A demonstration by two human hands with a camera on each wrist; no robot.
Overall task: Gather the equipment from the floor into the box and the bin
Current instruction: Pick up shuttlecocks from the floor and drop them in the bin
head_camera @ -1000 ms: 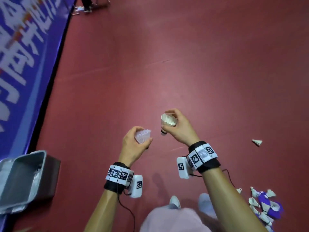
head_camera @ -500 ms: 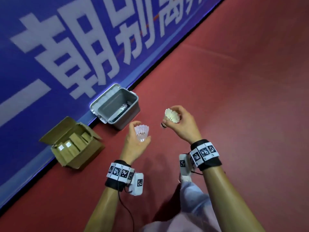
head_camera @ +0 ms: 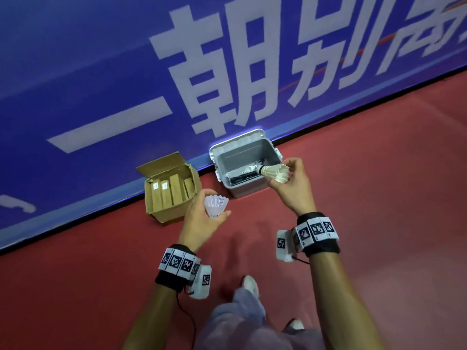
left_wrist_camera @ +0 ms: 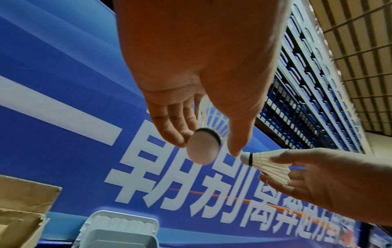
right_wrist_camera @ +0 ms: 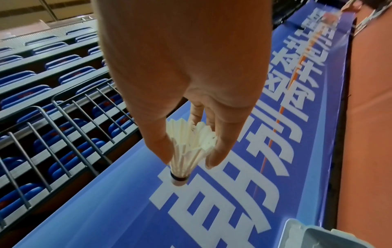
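Two shuttlecocks are being held above the red floor [head_camera: 353, 223], one in each hand; the right hand [head_camera: 294, 188] is pinching a feather shuttlecock [head_camera: 274, 173] by its skirt, fingers [right_wrist_camera: 220, 151] and thumb clamped on the feathers, and its long axis is lying nearly level in the head view, the cork pointing left over the open grey bin [head_camera: 275, 154]; its feathers are looking cream-white and splayed at the tips, with a black band just behind the white cork; the left hand [head_camera: 202, 223] is gripping a white plastic shuttlecock [head_camera: 215, 207] upright, the netted skirt opening upward and the rounded cork pointing down, fingers curled round its lower part just beside the cardboard box [head_camera: 168, 213]; the box is standing open with its flap raised, long brown packs lying inside it; the bin and the box are sitting side by side against a blue banner [head_camera: 101, 72] with large white characters; dark and silvery items are lying in the bin, too unclear to name.
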